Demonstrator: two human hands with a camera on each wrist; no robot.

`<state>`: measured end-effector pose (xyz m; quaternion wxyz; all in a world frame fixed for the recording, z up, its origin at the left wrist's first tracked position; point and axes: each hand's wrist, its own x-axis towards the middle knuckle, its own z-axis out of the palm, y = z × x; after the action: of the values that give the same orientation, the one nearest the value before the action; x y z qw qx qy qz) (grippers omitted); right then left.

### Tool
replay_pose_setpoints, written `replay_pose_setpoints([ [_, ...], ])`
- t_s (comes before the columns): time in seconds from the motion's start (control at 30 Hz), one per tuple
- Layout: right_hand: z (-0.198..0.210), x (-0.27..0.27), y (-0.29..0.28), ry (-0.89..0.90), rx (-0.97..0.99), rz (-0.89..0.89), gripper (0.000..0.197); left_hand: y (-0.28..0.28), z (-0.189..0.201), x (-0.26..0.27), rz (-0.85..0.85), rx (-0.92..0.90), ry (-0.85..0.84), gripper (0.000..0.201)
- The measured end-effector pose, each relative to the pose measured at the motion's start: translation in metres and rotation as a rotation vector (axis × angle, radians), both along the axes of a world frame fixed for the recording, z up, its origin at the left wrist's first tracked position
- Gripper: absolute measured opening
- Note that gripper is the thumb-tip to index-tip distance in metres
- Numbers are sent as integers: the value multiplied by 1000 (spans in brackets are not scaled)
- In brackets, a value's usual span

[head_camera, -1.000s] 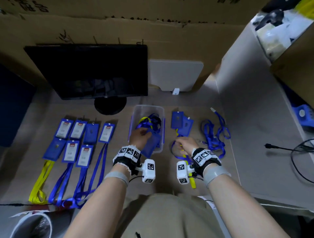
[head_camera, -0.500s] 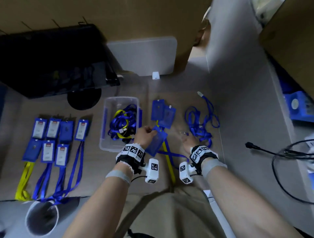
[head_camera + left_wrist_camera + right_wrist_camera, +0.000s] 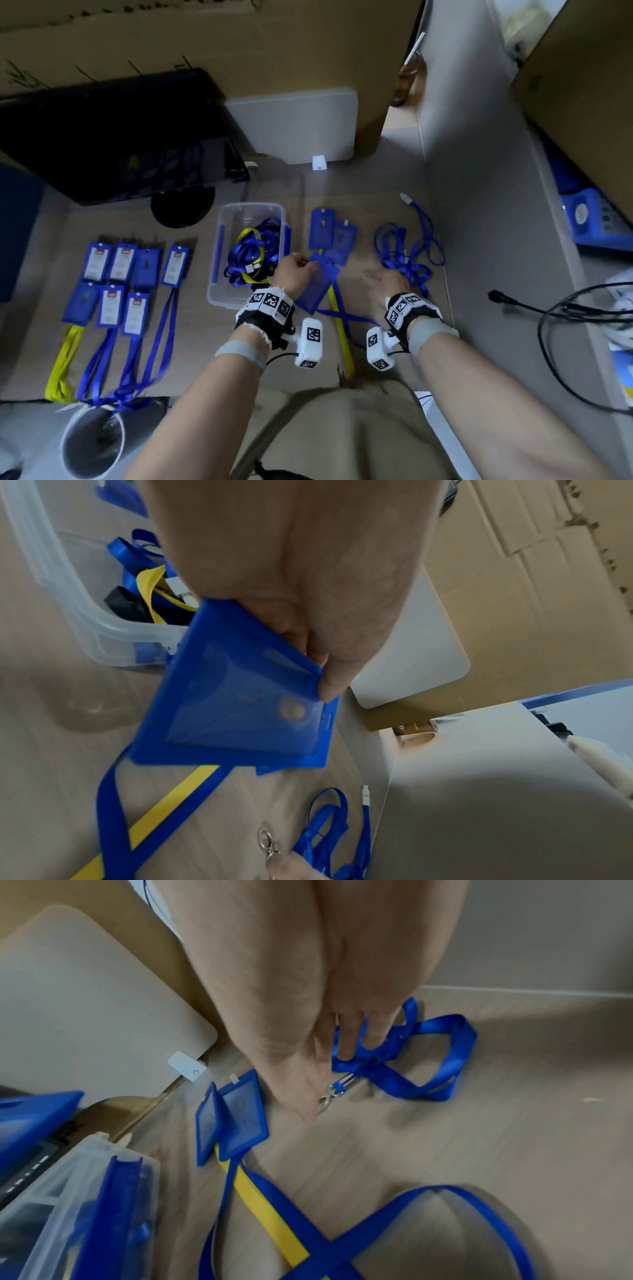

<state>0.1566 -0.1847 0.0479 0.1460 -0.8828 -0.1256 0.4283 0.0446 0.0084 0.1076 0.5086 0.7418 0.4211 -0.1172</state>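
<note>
At the centre of the head view: left hand (image 3: 294, 274), thumb and fingers pinched on the top edge of one badge holder (image 3: 317, 287), which hangs tilted just above the table, just right of the clear bin (image 3: 251, 205).

Item in hand: the holder, a rigid blue frame with a translucent blue window. No card shows inside and no strap is clipped to its slot.

To its right: right hand (image 3: 387, 286), fingers stretched out and loose, tips resting on a loose blue lanyard (image 3: 407, 253) at centre right. The thumb lies just beside the strap's metal clip (image 3: 330, 1096); no closed grip shows.

Beneath the held holder: one yellow lanyard (image 3: 340, 329) and one blue strap (image 3: 346, 317), crossed on the table.

Just above: two more empty holders (image 3: 330, 236), overlapping.

In the bin: a tangle of blue and yellow lanyards (image 3: 246, 253).

Left of frame: seven finished sets (image 3: 120, 274) in two rows, straps trailing toward the bottom edge.

Progress, as judged: well past halfway. Seven sets are done. Left to do are the holder in hand, the two on the table, and the bin's straps.
</note>
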Motion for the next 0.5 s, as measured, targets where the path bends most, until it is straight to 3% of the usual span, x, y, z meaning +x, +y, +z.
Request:
replay_pose_setpoints([
  [0.17,-2,-24,-6,-89,-54,151,56,7,3,-16,64,-19,-42,20],
  [0.3,-15,-35,-4,-118,-119,75,84,7,-4,-33,69,-23,-19,19],
  [0.5,-17,-36,4,-196,-184,16,67,3,-1,-39,87,-29,41,20],
])
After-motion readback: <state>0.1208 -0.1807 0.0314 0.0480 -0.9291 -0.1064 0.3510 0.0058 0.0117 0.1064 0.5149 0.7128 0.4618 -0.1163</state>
